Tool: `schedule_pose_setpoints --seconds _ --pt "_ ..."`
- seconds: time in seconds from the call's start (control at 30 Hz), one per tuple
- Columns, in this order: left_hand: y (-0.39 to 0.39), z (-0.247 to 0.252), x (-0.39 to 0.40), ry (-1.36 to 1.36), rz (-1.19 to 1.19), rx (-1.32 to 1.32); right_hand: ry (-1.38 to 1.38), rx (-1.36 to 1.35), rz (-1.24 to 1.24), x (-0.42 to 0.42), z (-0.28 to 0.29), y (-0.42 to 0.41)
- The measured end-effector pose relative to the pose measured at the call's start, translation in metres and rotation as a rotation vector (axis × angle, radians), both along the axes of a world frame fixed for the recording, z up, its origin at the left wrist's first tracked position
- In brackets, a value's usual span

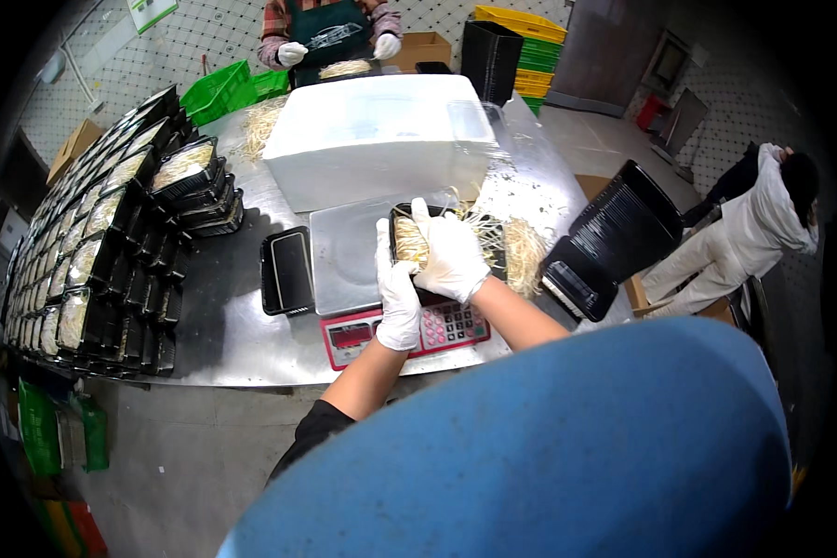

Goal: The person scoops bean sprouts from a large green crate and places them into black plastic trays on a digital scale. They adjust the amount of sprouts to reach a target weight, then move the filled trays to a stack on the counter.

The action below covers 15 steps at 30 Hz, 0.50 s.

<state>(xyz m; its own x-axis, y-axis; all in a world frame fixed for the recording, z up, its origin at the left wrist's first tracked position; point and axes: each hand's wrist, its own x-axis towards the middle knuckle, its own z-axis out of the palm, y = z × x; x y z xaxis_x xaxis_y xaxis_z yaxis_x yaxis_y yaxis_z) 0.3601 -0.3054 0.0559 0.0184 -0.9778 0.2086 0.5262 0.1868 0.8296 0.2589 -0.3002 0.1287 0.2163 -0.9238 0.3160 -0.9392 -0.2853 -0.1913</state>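
Note:
My left hand [397, 300], in a white glove, lies along the left side of a black plastic tray [393, 222] filled with pale bean sprouts [410, 240]. The palm and spread fingers of my right hand [453, 257], gloved too, press on the sprouts from above. Tray and hands are over the metal plate [342, 251] of a red digital scale [453, 328]. Loose sprouts stick out past the tray's right side, and another bundle of sprouts [524, 257] lies farther right. An unfilled black tray [287, 270] rests left of the scale.
Stacks of filled trays [87, 258] cover the table's left side. A large white tub [376, 167] stands behind the scale, nested black trays [621, 223] at right. Across the table a co-worker [335, 35] with gloved hands handles a tray; another person [746, 230] stands at far right.

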Motion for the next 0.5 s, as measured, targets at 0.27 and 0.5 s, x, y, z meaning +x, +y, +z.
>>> schedule_pose_setpoints --seconds 0.27,0.5 --pt "-0.065 -0.034 0.050 -0.566 0.190 -0.146 0.193 0.400 -0.017 0.033 -0.017 -0.051" --pt "-0.056 0.020 0.039 -1.336 0.043 -0.597 0.293 0.219 0.375 -0.021 -0.014 -0.061"
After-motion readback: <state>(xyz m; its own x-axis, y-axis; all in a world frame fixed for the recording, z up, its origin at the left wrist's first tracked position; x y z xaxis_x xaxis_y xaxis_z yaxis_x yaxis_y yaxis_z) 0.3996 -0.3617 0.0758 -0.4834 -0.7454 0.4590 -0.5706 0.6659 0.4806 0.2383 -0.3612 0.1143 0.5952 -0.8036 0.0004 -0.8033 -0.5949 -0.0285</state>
